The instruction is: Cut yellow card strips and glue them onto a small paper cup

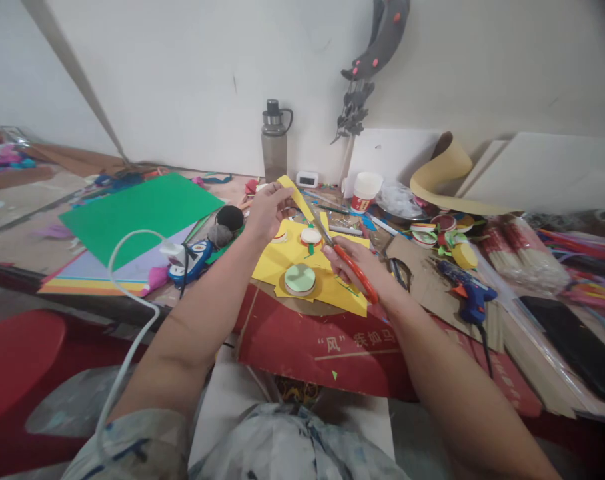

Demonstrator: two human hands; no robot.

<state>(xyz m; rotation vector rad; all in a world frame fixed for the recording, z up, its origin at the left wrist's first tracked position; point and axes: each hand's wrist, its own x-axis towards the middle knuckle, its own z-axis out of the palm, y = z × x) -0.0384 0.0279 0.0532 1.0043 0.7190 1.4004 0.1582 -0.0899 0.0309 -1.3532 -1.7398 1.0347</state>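
Note:
My left hand (266,208) is closed in a pinch on a narrow yellow paper strip (296,195), held up above the table. My right hand (358,265) grips orange-handled scissors (351,267), whose blades (321,231) point up and left to the strip's lower end. Below the hands lies a yellow foam sheet (282,257) with a pale green disc (299,279) and a white and orange disc (311,237) on it.
A green sheet (140,212) tops a stack of coloured paper at the left, next to a white cable (127,267). A blue glue gun (466,293) lies at the right on cardboard (422,280). A grey bottle (274,141) and a paper cup (366,191) stand by the wall. A red box (327,347) lies at the front.

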